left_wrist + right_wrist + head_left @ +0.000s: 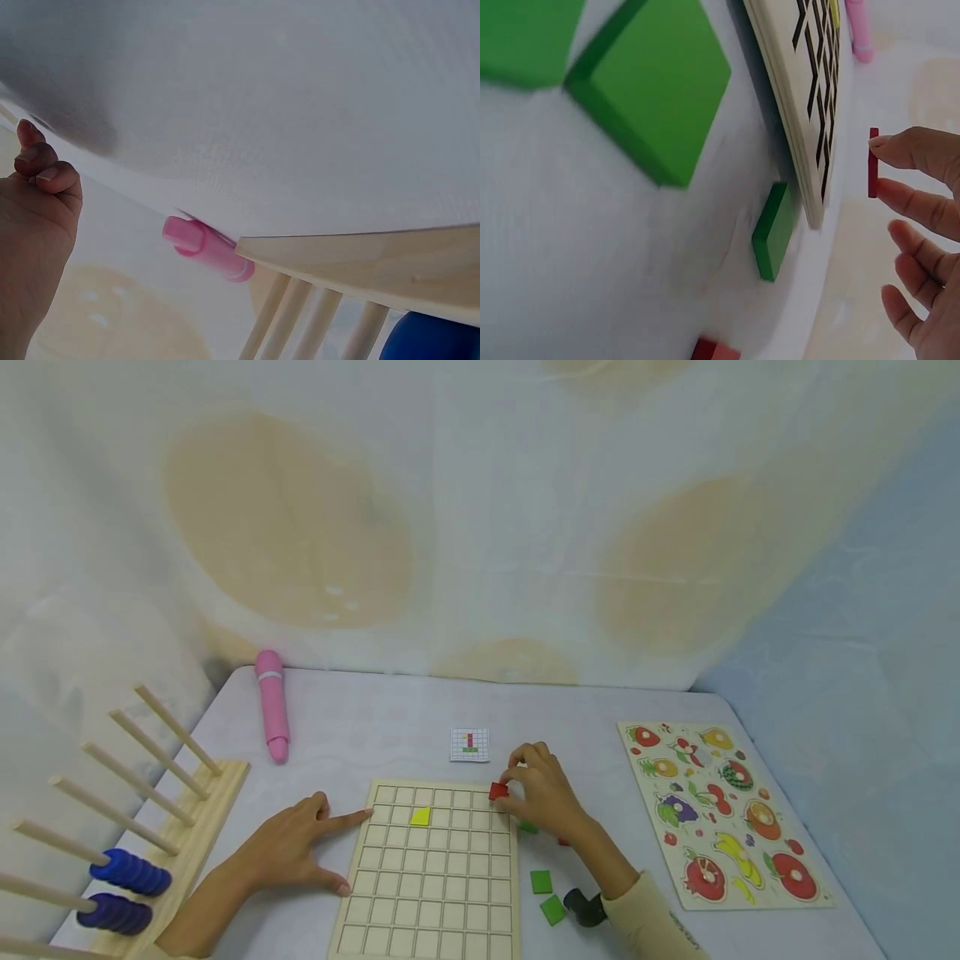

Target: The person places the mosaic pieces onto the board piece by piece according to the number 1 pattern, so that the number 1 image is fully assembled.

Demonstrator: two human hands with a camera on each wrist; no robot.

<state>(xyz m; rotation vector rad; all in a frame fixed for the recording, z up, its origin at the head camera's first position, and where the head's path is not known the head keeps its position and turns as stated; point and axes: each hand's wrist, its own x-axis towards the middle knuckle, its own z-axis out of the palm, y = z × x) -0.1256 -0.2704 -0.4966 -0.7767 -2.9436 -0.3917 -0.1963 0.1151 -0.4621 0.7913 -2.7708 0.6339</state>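
Thumb and index finger of my right hand pinch a small red square tile over the top right corner of a wooden grid board. Seen from the right wrist, that red tile stands on edge between the fingertips, other fingers spread loosely. A yellow tile lies in a cell in the board's second row. At the board's left edge, my left hand touches the frame with a straight index finger and thumb, its remaining fingers curled in. Green tiles lie right of the board, a red tile near them.
Behind the board lies a small pattern card. A wooden peg stand with blue rings is at left, a pink wand-shaped object at back left. A fruit puzzle board lies at right. A black object shows by the right sleeve.
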